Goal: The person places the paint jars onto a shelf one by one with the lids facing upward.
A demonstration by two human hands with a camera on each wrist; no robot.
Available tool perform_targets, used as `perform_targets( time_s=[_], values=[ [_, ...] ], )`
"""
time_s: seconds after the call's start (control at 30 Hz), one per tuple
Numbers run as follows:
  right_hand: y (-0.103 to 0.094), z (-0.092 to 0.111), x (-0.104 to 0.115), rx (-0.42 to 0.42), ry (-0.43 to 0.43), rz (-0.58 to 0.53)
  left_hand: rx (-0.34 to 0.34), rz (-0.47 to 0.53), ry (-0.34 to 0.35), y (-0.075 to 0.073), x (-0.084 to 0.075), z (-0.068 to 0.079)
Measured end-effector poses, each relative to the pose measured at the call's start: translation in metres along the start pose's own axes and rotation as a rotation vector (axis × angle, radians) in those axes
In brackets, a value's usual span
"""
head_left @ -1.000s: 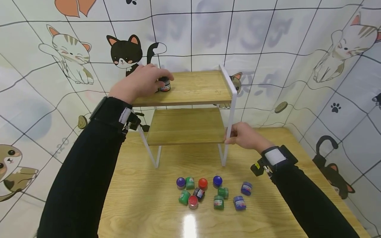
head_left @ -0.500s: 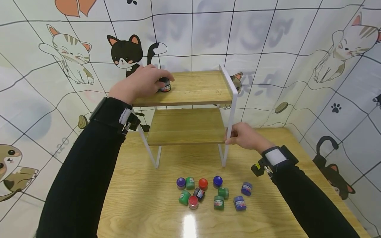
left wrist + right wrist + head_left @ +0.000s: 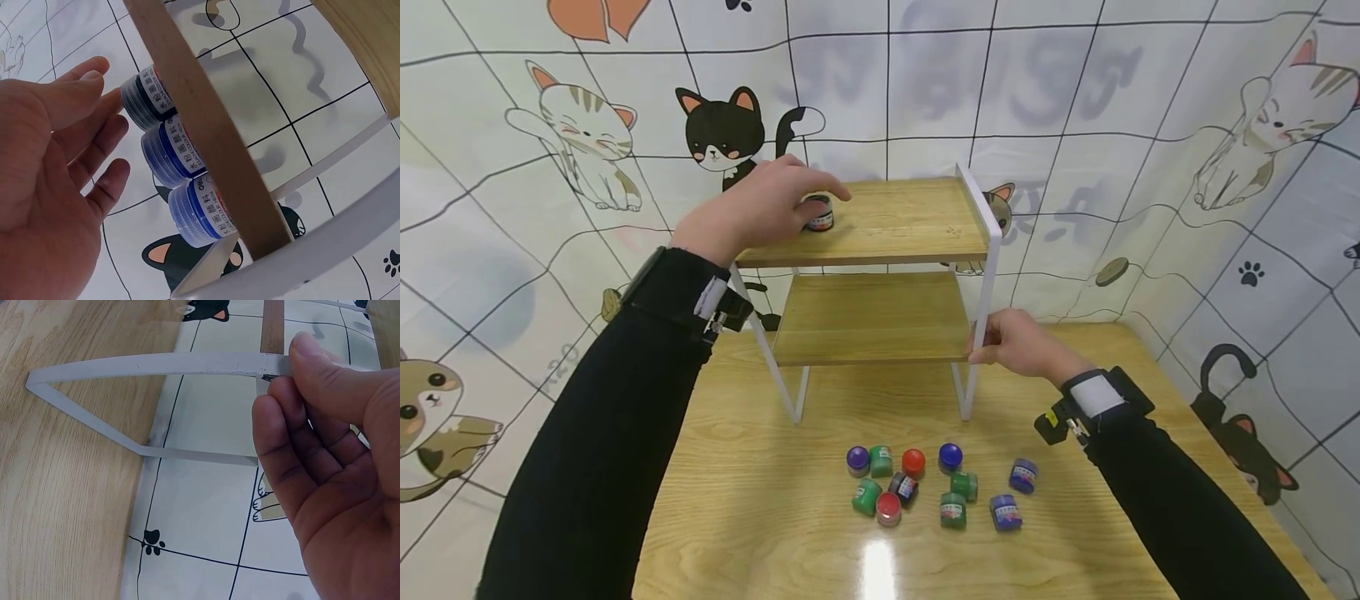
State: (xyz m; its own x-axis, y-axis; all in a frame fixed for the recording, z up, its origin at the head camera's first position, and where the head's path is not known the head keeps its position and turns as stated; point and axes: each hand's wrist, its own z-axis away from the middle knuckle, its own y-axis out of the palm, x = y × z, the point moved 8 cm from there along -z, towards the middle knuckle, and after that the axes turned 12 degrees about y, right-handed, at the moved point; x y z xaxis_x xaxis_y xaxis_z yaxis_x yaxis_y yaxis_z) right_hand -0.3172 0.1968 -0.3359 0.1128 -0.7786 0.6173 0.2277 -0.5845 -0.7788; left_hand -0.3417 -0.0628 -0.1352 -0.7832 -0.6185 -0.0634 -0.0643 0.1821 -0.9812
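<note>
On the left of a two-tier shelf rack's top board [image 3: 902, 217], my left hand [image 3: 767, 204] hovers around a dark paint jar [image 3: 822, 215]. The left wrist view shows the fingers relaxed and spread just off that jar's lid [image 3: 137, 103]. Beside it in a row stand two blue paint jars [image 3: 172, 153], which my hand hides in the head view. My right hand [image 3: 1018, 342] pinches the rack's white metal frame [image 3: 206, 364] between thumb and fingers, at the lower board's [image 3: 872, 321] right end.
In front of the rack, several paint jars lie or stand scattered on the wooden table [image 3: 752, 517]: red [image 3: 888, 508], green [image 3: 952, 511], blue [image 3: 1005, 512], purple [image 3: 857, 460] and a dark one [image 3: 903, 489]. A cat-print cloth [image 3: 925, 92] hangs close behind.
My left fingers have loosened from the dark jar and spread a little away from it. The jar stays on the top board. My right hand keeps its hold on the frame.
</note>
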Motion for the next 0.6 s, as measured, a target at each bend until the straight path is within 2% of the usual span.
perform_targets(
  time_s=[0.27,0.4,0.6],
  values=[
    [0.000,0.000,0.003,-0.002,-0.012,-0.009,-0.042,0.054,0.076,0.004,-0.015,0.005],
    [-0.001,0.000,0.003,-0.002,-0.013,-0.008,-0.041,0.076,0.135,0.007,-0.028,0.009],
    [0.000,0.001,0.003,0.005,-0.014,-0.010,-0.035,0.053,0.225,0.014,-0.052,0.016]
  ],
)
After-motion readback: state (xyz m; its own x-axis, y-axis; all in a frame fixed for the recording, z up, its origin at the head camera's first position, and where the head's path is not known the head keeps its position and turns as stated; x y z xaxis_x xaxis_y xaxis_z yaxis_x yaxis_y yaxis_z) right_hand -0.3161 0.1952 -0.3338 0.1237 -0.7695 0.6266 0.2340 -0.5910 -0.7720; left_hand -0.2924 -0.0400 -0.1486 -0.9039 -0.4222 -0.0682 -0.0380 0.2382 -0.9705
